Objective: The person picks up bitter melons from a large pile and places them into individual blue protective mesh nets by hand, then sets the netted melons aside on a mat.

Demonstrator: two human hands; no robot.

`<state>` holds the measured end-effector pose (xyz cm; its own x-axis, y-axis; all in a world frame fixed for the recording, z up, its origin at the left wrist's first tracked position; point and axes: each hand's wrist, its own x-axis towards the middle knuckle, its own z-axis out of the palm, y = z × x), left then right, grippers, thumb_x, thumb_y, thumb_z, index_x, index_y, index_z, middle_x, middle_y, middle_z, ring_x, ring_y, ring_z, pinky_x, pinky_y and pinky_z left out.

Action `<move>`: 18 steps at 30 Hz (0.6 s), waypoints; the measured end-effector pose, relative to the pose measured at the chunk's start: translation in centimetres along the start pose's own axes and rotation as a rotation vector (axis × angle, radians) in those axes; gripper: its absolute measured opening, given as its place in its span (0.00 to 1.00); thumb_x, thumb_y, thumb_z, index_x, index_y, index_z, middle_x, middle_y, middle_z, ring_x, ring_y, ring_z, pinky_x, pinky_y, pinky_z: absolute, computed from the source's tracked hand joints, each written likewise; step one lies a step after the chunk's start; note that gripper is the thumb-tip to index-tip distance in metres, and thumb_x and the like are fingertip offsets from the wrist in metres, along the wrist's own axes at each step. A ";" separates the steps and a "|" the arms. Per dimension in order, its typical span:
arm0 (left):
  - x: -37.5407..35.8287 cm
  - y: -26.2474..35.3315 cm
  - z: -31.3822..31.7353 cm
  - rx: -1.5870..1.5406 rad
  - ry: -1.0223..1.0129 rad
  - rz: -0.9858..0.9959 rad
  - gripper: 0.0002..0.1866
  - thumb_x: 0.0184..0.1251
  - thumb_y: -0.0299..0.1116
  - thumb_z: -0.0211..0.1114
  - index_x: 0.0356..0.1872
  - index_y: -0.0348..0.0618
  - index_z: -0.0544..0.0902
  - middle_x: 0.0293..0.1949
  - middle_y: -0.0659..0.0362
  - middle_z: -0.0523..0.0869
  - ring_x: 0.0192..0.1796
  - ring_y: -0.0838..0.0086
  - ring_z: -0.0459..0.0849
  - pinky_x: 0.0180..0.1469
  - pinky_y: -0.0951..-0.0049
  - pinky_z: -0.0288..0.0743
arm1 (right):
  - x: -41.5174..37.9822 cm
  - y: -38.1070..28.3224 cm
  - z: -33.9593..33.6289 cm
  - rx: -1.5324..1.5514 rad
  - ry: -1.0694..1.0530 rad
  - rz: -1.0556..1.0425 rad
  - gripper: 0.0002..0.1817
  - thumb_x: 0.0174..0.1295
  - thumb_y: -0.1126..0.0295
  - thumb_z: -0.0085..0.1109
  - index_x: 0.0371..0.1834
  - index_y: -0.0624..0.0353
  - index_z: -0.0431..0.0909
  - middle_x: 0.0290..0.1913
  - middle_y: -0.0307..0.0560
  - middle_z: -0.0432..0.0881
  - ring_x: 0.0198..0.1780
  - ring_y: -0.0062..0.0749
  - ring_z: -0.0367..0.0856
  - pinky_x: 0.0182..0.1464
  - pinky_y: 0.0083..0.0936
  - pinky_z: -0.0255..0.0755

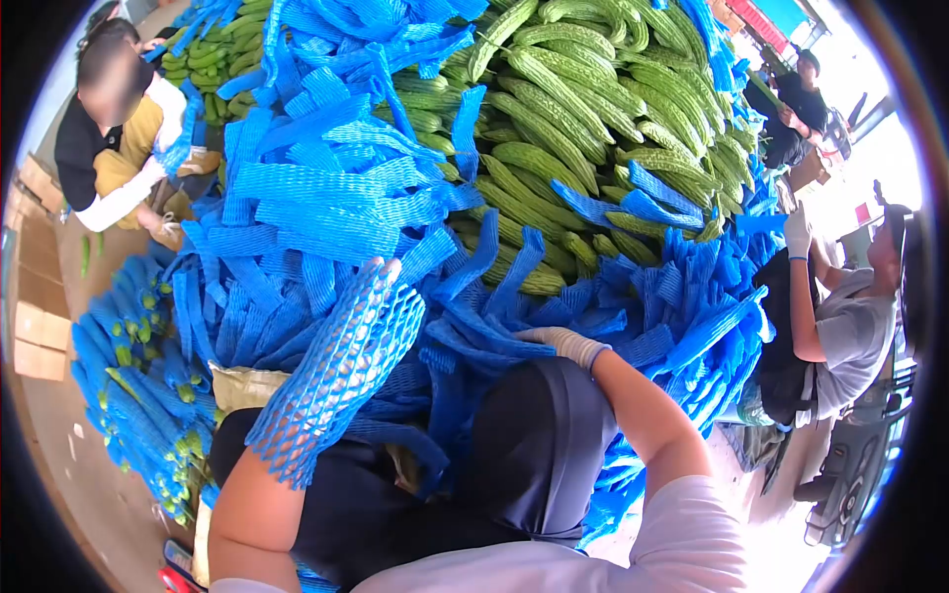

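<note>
A blue foam net sleeve (346,366) is stretched over my left hand (381,296) and forearm. The fingers point away from me, straight inside the mesh, with their tips at its far end. My right hand (568,344), in a pale knit glove, is beside my raised knee. Its fingertips are closed on the end of a flat blue net sleeve (484,331) in the pile; the thumb is hidden. Beyond both hands lies a heap of loose blue net sleeves (326,212). Behind them, green bitter melons (563,109) are stacked high.
Sleeved bitter melons (148,395) lie on the floor at left, near cardboard boxes (42,306). A person (109,148) crouches at far left with a blue sleeve. Another person (840,316) sits at right, a gloved hand raised to a sleeve. A third person (801,109) is farther back.
</note>
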<state>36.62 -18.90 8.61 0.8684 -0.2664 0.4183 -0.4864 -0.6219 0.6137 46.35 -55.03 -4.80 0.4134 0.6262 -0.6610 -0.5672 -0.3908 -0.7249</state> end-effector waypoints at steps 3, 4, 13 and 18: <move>0.1 0.6 0.7 -0.016 0.009 -0.005 0.31 0.61 0.25 0.63 0.67 0.35 0.66 0.68 0.47 0.69 0.72 0.52 0.64 0.71 0.55 0.61 | -3.3 -5.3 0.2 -0.785 0.296 -0.254 0.18 0.62 0.56 0.58 0.48 0.56 0.82 0.49 0.57 0.83 0.54 0.49 0.80 0.58 0.33 0.72; 0.1 0.8 0.9 -0.022 0.014 -0.010 0.32 0.61 0.24 0.63 0.68 0.35 0.66 0.68 0.47 0.69 0.72 0.52 0.63 0.72 0.55 0.60 | -1.7 -5.2 -2.5 -1.155 0.361 -0.375 0.17 0.62 0.57 0.57 0.46 0.57 0.82 0.49 0.58 0.83 0.53 0.51 0.80 0.56 0.35 0.73; 0.5 0.7 1.0 0.201 -0.050 0.118 0.31 0.63 0.26 0.63 0.67 0.28 0.64 0.70 0.43 0.64 0.74 0.51 0.60 0.73 0.52 0.57 | 2.2 -8.8 -8.0 -1.038 1.120 0.125 0.37 0.55 0.64 0.64 0.69 0.57 0.60 0.68 0.63 0.67 0.59 0.53 0.77 0.61 0.40 0.71; 0.2 0.5 0.7 0.096 -0.101 0.029 0.34 0.68 0.16 0.53 0.74 0.36 0.53 0.75 0.54 0.55 0.76 0.66 0.56 0.75 0.69 0.55 | 4.0 -8.6 -9.6 -1.292 1.166 0.274 0.36 0.50 0.61 0.71 0.62 0.54 0.66 0.54 0.53 0.73 0.52 0.47 0.81 0.49 0.42 0.78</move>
<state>36.58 -19.78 8.51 0.8619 -0.3547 0.3623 -0.5039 -0.6792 0.5337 59.68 -55.62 -3.02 0.9866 -0.0818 -0.1413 -0.0639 -0.9899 0.1267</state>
